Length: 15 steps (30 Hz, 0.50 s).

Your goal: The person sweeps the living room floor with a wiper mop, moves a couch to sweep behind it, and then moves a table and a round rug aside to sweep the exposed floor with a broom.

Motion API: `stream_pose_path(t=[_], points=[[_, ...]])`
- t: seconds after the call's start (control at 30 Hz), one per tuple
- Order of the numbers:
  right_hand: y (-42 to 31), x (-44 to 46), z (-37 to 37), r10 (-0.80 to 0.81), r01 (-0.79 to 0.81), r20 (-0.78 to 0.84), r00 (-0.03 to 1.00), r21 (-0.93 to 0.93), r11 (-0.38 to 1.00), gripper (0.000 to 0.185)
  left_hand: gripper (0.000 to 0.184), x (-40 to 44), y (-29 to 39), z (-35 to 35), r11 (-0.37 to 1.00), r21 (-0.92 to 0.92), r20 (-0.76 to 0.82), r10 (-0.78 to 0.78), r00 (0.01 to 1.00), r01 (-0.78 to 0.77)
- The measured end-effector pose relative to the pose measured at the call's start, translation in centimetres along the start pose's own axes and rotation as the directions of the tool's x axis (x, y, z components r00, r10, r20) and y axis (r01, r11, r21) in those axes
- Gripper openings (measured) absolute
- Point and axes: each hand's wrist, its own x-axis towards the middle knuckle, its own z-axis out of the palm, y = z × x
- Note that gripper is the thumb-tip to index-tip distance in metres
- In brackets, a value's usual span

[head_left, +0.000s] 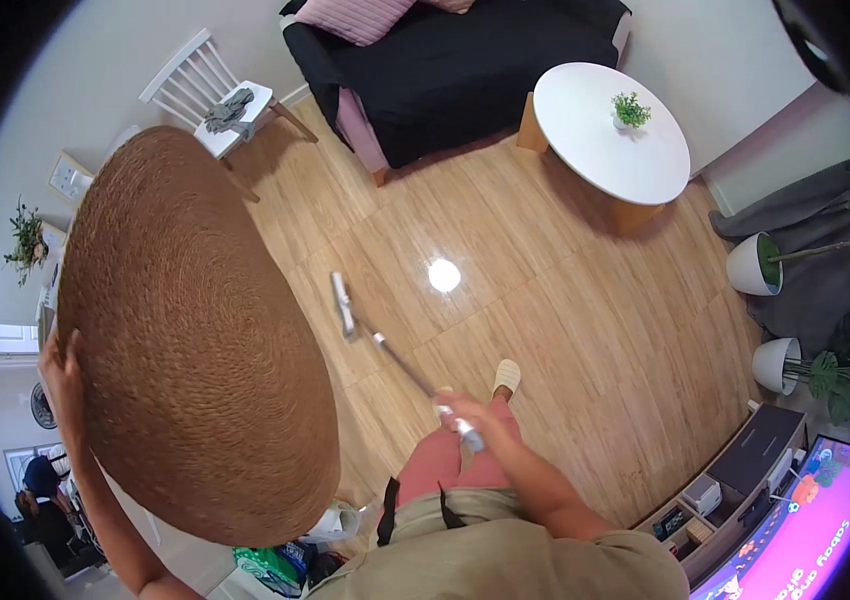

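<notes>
A large round woven rug (215,330) stands tilted on my left side, its coiled face turned toward me. My left hand (63,375) is closed on the rug's left edge, with some fingers hidden behind it. My right hand (463,408) wraps around the upper handle of a long-handled mop (410,370). The narrow white-grey mop head (343,304) rests on the wood floor (545,330), just right of the rug. A pale slipper (508,377) is on my foot beside the pole.
A white chair (245,108) with a grey cloth stands behind the rug. Further off are a black-covered sofa (475,75) and a round white table (595,130) with a small plant. Potted plants (753,265) and a TV cabinet (745,470) line the right. Bags (270,568) lie below the rug.
</notes>
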Motion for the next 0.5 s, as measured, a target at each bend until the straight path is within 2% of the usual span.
stream_pose_path(t=[0.03,0.07,0.1,0.13,0.17,0.2,0.23,0.27,0.3,0.33,0.37,0.4,0.43,0.47,0.5], points=[[-1.2,-4.1,0.6,-0.037,0.038,-0.027,0.999,0.037,0.999,0.049,0.03,0.6,-1.2,-1.0,0.986,0.164,-0.082,-0.012,0.997,0.025],[-4.0,-10.9,3.5,-0.053,0.014,-0.203,0.978,-0.192,0.981,0.045,0.03,0.3,-2.1,-2.2,0.987,0.161,-0.088,-0.009,0.996,0.023],[-1.6,-12.5,0.5,-0.225,0.197,-0.069,0.972,-0.289,0.937,0.041,0.031,-0.2,-2.8,-3.4,0.962,0.271,-0.211,0.095,0.973,-0.035],[-1.9,-15.9,0.5,-0.143,0.072,-0.274,0.951,-0.252,0.965,0.041,0.032,-0.9,-3.5,-4.8,0.921,0.382,-0.319,0.205,0.925,-0.073],[-1.6,-18.6,-0.7,-0.127,0.089,-0.303,0.945,-0.135,0.987,0.042,0.031,-2.1,-2.1,-5.9,0.916,0.4,-0.387,0.146,0.911,0.023],[-1.1,-20.5,-2.5,-0.112,0.086,-0.401,0.909,-0.084,0.993,0.043,0.032,-3.9,1.8,-5.4,0.835,0.44,-0.486,-0.087,0.87,0.329],[-0.5,-21.6,-3.4,-0.088,0.085,-0.491,0.867,-0.029,0.996,0.043,0.033,-5.5,4.7,-5.2,0.666,0.44,-0.589,-0.291,0.753,0.602],[0.1,-21.5,-3.6,-0.092,0.088,-0.489,0.867,-0.032,0.996,0.043,0.034,-6.8,4.0,-3.1,0.607,0.514,-0.639,-0.2,0.743,0.606],[0.5,-20.6,-4.2,-0.187,0.114,-0.609,0.771,-0.158,0.981,0.043,0.034,-8.8,2.4,1.1,0.537,0.577,-0.679,-0.104,0.727,0.615],[0.7,-19.6,-5.4,-0.298,0.124,-0.702,0.647,-0.289,0.949,0.043,0.033,-10.4,0.1,3.2,0.655,0.608,-0.444,-0.188,0.876,0.449],[0.9,-18.2,-6.8,-0.31,0.127,-0.693,0.651,-0.303,0.945,0.043,0.033,-12.1,-2.2,5.2,0.786,0.535,-0.173,-0.256,0.951,0.309],[1.5,-16.2,-8.0,-0.316,0.186,-0.682,0.66,-0.259,0.948,0.044,0.03,-12.3,-5.0,6.8,0.907,0.278,-0.056,-0.313,0.948,0.315],[1.9,-14.7,-8.1,-0.326,0.257,-0.672,0.665,-0.203,0.945,0.044,0.019,-13.4,-6.1,8.9,0.974,0.208,-0.191,-0.052,0.98,0.092],[2.2,-13.8,-6.9,-0.307,0.117,-0.671,0.675,-0.314,0.942,0.044,0.019,-14.0,-8.4,10.4,0.965,0.223,-0.217,-0.09,0.972,0.139],[3.5,-13.4,-5.5,-0.27,-0.047,-0.684,0.677,-0.407,0.912,0.044,0.018,-13.4,-7.2,10.2,0.941,0.275,-0.253,-0.125,0.959,0.195]])
